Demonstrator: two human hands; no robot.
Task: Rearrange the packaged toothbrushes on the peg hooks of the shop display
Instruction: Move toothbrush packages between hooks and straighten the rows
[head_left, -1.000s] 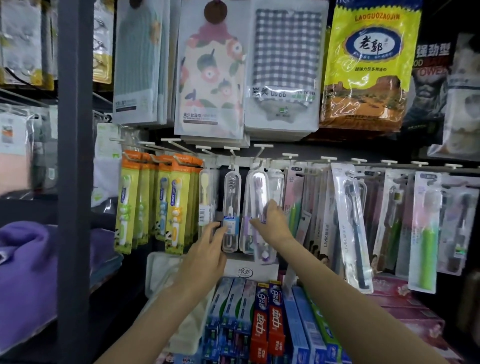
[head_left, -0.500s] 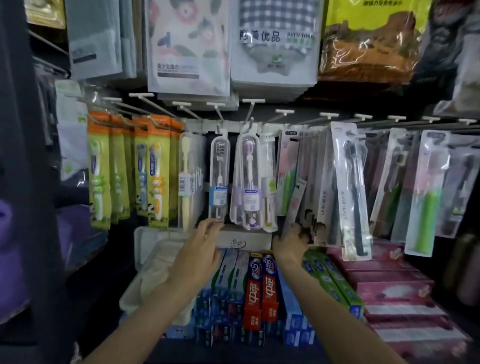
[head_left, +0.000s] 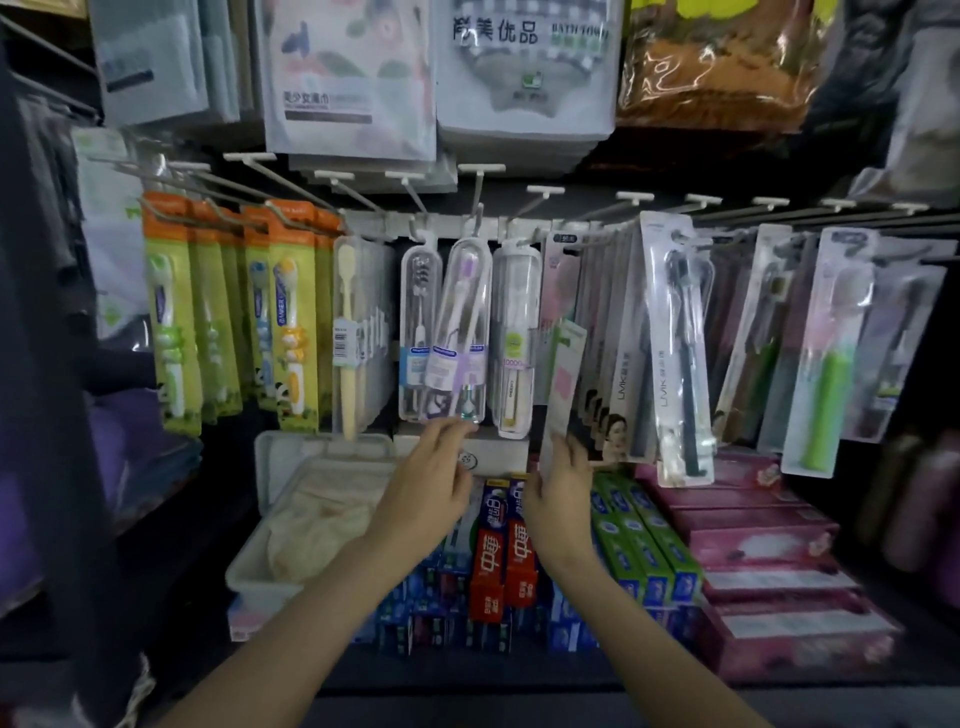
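Head view, centre frame: right hand (head_left: 558, 499) fingers pinch the lower end of a tilted carded toothbrush pack (head_left: 562, 384), its long axis rising up-right toward the peg hooks (head_left: 582, 228). Left hand (head_left: 431, 483), fingers apart, apparently touches the clear toothbrush case (head_left: 460, 332) directly above.

Peg-hook rail above a stocked lower shelf

White-tipped metal peg hooks (head_left: 545, 190) carry orange-and-green carded children's toothbrushes (head_left: 288, 317) at left, clear plastic toothbrush cases (head_left: 465, 332) in the middle, and flat blister-packed toothbrushes (head_left: 675, 343) to the right. On the dark lower shelf (head_left: 467, 675) beneath lie a white plastic tray (head_left: 270, 566) holding cream cloth, then red toothpaste boxes (head_left: 501, 551), green toothpaste boxes (head_left: 639, 540) and pink boxes (head_left: 763, 540), packed side by side.
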